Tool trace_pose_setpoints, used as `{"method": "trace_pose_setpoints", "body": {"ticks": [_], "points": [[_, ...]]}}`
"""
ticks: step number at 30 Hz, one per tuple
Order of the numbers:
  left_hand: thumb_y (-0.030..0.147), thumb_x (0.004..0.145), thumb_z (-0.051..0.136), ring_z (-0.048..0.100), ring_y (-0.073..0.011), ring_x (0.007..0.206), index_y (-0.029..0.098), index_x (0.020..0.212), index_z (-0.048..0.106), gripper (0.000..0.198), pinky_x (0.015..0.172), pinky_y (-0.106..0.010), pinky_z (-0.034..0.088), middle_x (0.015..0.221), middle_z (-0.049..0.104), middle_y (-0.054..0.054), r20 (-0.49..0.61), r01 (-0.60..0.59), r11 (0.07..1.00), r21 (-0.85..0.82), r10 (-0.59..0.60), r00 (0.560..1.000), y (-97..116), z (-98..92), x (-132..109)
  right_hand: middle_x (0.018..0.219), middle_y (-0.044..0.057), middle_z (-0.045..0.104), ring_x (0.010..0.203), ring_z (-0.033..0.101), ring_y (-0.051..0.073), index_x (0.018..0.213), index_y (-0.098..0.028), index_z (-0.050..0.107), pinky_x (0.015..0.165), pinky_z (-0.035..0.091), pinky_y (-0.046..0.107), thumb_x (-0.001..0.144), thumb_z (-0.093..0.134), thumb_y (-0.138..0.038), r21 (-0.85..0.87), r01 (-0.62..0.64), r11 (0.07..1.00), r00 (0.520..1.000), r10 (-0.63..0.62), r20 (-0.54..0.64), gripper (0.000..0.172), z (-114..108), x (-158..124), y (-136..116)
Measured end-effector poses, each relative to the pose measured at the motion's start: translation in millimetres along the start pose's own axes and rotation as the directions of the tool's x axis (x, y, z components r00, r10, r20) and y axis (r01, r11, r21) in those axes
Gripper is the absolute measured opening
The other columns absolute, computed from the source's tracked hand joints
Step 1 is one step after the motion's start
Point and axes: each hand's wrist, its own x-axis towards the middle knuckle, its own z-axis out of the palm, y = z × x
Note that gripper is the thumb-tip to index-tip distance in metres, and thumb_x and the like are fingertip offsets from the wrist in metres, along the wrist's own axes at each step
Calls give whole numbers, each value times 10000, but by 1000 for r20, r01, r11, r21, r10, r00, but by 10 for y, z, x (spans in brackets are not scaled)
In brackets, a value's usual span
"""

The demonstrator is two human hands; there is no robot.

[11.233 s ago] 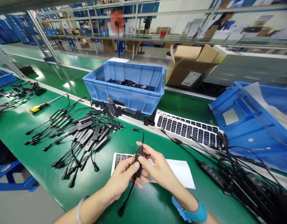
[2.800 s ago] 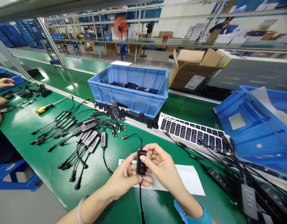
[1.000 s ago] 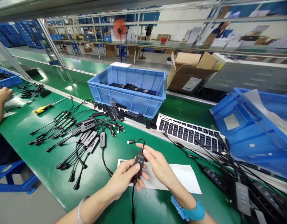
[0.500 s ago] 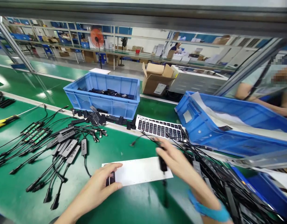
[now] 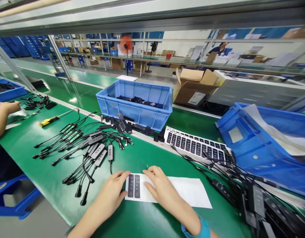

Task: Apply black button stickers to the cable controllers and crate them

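Observation:
A white label sheet [image 5: 189,191] lies flat on the green bench, with two black button labels [image 5: 134,186] at its left end. My left hand [image 5: 113,190] rests at that end, its thumb and index finger spread at the sheet's edge beside the labels. Over the sheet, just right of the labels, my right hand [image 5: 161,186] has thumb and fingers apart and nothing visible in them. Off to the right, a black controller box [image 5: 223,191] on a cable lies at the edge of a cable pile.
Grey controllers with cables [image 5: 96,152] lie left, near a yellow screwdriver [image 5: 48,121]. Behind stand a blue bin [image 5: 135,112] of black parts, more label sheets [image 5: 195,145] and another blue bin [image 5: 254,145]. A co-worker's hand [image 5: 9,107] is at far left.
The black controller has left my right hand, which has moved left beside the labels. My left hand has drawn back, uncovering them. The view has turned left, bringing in a co-worker's arm.

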Motion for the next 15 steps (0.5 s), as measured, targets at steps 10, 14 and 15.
{"method": "trace_pose_setpoints", "body": {"ticks": [10, 14, 15], "points": [[69, 795, 563, 602, -287, 1086, 204, 1278, 508, 504, 926, -414, 475, 1161, 653, -119, -15, 18, 992, 124, -16, 1000, 123, -167, 79, 860, 32, 564, 808, 562, 194, 823, -228, 567, 731, 472, 321, 921, 509, -205, 479, 150, 865, 985, -86, -152, 117, -212, -83, -278], [253, 882, 555, 617, -309, 964, 161, 1179, 562, 311, 797, -379, 490, 1045, 627, -146, -297, 321, 922, 216, -252, 921, 23, -363, 298, 767, 19, 532, 723, 530, 184, 785, -233, 555, 650, 434, 295, 921, 544, -287, 575, 208, 791, 950, -23, -312, 147, -496, -69, -338], [276, 867, 583, 618, -326, 946, 138, 1162, 570, 326, 779, -381, 484, 1011, 626, -160, -351, 391, 900, 191, -309, 884, -25, -400, 361, 763, 19, 526, 718, 525, 183, 782, -234, 552, 642, 430, 291, 919, 550, -293, 588, 215, 780, 942, -8, -335, 149, -528, -55, -340]]}}
